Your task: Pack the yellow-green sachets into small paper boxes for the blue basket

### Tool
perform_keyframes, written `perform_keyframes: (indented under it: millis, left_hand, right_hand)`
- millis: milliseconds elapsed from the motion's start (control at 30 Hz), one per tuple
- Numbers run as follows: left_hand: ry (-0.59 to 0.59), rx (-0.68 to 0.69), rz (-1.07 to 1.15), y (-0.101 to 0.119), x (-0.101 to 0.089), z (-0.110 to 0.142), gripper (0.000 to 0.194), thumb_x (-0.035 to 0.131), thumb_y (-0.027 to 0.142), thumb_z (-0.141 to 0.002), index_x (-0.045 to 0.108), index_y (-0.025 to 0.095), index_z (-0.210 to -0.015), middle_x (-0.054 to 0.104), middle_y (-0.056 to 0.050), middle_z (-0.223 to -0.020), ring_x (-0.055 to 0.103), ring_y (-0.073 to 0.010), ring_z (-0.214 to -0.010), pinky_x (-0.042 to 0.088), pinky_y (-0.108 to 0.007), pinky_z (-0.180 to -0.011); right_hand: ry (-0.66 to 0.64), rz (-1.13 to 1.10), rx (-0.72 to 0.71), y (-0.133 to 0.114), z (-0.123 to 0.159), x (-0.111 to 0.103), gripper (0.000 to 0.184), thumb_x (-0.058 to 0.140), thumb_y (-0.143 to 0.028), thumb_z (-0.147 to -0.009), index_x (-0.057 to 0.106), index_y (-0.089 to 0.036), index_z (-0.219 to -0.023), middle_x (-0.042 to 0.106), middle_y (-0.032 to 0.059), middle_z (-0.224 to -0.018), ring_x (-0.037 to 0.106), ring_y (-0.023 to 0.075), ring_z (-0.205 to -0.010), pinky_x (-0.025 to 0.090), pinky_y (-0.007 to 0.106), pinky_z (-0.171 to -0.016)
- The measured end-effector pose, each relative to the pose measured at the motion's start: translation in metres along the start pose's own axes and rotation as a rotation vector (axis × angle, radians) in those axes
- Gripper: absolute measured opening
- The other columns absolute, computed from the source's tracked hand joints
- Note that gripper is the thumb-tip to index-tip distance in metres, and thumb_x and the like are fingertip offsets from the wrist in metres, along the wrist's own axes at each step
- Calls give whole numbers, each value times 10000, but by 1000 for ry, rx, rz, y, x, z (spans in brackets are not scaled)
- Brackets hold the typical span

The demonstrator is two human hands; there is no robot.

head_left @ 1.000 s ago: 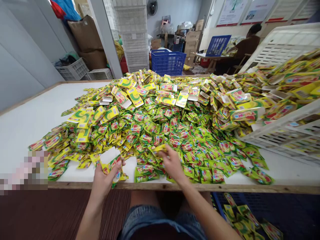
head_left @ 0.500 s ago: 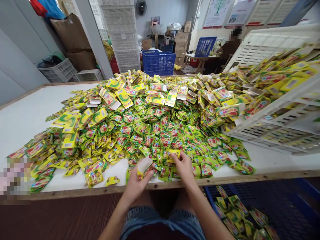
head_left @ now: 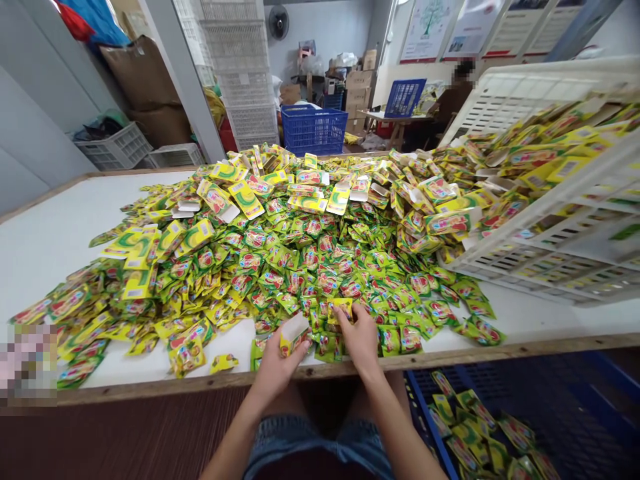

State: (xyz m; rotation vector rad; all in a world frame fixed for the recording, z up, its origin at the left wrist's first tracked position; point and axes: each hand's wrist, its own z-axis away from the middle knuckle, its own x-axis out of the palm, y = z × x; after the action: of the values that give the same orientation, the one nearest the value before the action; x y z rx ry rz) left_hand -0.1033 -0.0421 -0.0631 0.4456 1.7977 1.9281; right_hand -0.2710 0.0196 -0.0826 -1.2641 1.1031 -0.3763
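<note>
Near the table's front edge, my left hand (head_left: 277, 363) is closed around a small carton (head_left: 295, 331) whose white flap stands up at the top. Just to its right, my right hand (head_left: 361, 337) pinches a yellow sachet (head_left: 342, 308) between thumb and fingers. The two hands are a short way apart. Around and beyond them spreads a heap of green sachets (head_left: 330, 280), with yellower sachets (head_left: 210, 303) toward the left. Flat and half-open yellow cartons (head_left: 247, 200) lie on top of the heap at the back.
A tipped white crate (head_left: 545, 267) full of cartons stands on the table (head_left: 40, 233) at the right. Below the front edge, a blue crate (head_left: 425, 413) holds filled cartons (head_left: 467, 427). Behind the table are a blue basket (head_left: 314, 130), stacked white crates (head_left: 245, 80) and a seated person (head_left: 445, 107).
My right hand has moved slightly left with the yellow sachet, closer to the carton. My left hand still holds the carton, a little to the right. The whole view has shifted slightly.
</note>
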Motion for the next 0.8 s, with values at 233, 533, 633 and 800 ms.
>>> perform_keyframes:
  millis: [233,533,633,800]
  left_hand:
    - [-54,-37,-25,0,7,-13,408,698,372,-702,635,114,-1011,699,-131,-1042,651,-284,-969,504,-421,-875]
    - [-77,-43,108,7,9,-10,478,720,444,-685,644,130,-1037,686,-131,-1075,634,-285,-1005,486,-416,-905]
    - [-97,-46,98,14,19,-8,503,728,467,-664,650,125,-1024,691,-135,-1056,622,-296,-1022,465,-426,-933]
    - [-64,-85,83,13,31,-4,588,736,491,-636,628,105,-1066,677,-161,-1082,612,-312,-1031,448,-437,-948]
  right_hand:
    - [-123,-355,95,5,-2,12,383,638,-527,-708,555,-154,-683,565,-6,-606,475,135,-557,370,232,-514]
    - [-251,-678,86,-16,7,-10,338,678,-414,-736,599,-155,-938,664,61,-921,603,193,-842,486,301,-772]
    - [-230,-765,122,-20,13,-11,423,674,-392,-750,546,-180,-1092,641,74,-1054,594,205,-976,470,329,-871]
    - [-177,-789,134,-19,14,-10,544,655,-406,-768,461,-203,-1234,610,85,-1151,565,218,-1080,455,351,-931]
